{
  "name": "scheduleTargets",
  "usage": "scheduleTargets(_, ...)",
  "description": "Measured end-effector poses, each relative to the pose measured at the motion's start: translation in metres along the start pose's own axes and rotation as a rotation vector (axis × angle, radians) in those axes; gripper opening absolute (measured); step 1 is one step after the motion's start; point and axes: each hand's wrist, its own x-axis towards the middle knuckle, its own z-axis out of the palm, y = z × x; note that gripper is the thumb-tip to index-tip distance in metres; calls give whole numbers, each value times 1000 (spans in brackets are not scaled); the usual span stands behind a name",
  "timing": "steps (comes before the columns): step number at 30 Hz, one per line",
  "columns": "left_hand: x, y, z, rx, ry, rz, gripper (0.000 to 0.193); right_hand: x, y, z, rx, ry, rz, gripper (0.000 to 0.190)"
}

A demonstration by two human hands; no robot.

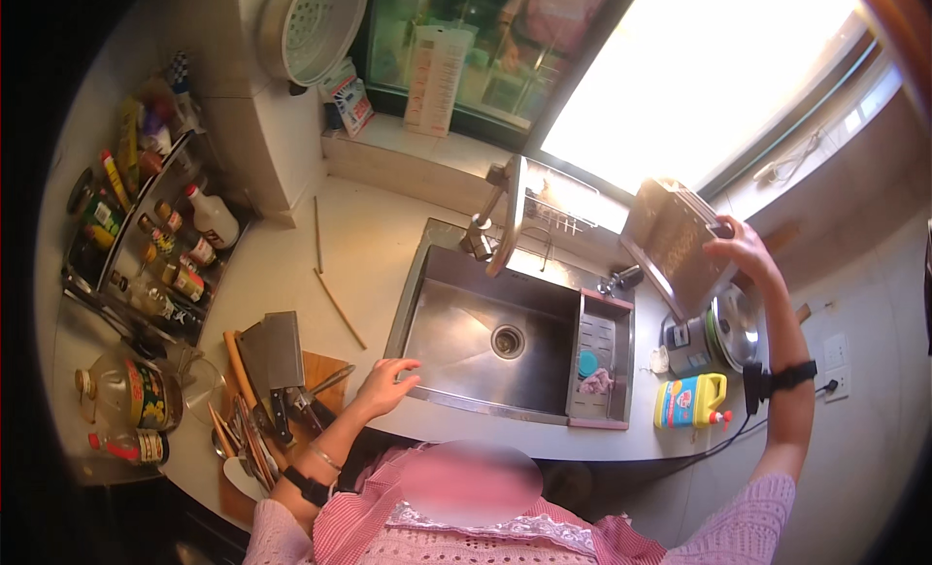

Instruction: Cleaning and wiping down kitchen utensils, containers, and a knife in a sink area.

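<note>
My right hand (748,250) grips the dark handle at the edge of a rectangular board (673,237), probably a cutting board. This board leans tilted at the counter's back right, beside the window. My left hand (387,387) holds nothing, its fingers apart and slightly curled, over the front left rim of the stainless steel sink (444,288). In the sink's right part sits a narrow drain tray (598,332) with a turquoise round item (587,363) and a pink cloth (597,382). A tall faucet (514,215) rises behind the basin.
Left of the sink lie two thin sticks (339,308), a cleaver (282,350) and several utensils near a wooden board (328,376). Bottles fill a rack (156,194) farther left. A yellow detergent jug (690,402) and a lidded metal pot (732,328) stand at the right.
</note>
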Motion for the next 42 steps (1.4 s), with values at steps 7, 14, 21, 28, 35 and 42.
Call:
scheduleTargets(7,-11,-25,5,-259,104,-55,30,40,-10,-29,-117,-299,346,61)
scheduleTargets(14,2,22,5,-259,124,-56,27,26,-36,-48,99,-341,250,53)
scheduleTargets(21,-4,33,16,-295,65,-97,24,36,-39,-71,240,-551,335,60)
scheduleTargets(28,-8,25,26,-341,78,-113,23,36,-46,-89,132,-603,345,65)
scheduleTargets(35,-8,25,29,-353,84,-113,23,36,-17,-103,212,-578,205,63)
scheduleTargets(42,-5,19,33,-350,87,-97,25,6,55,-106,655,-282,-25,55)
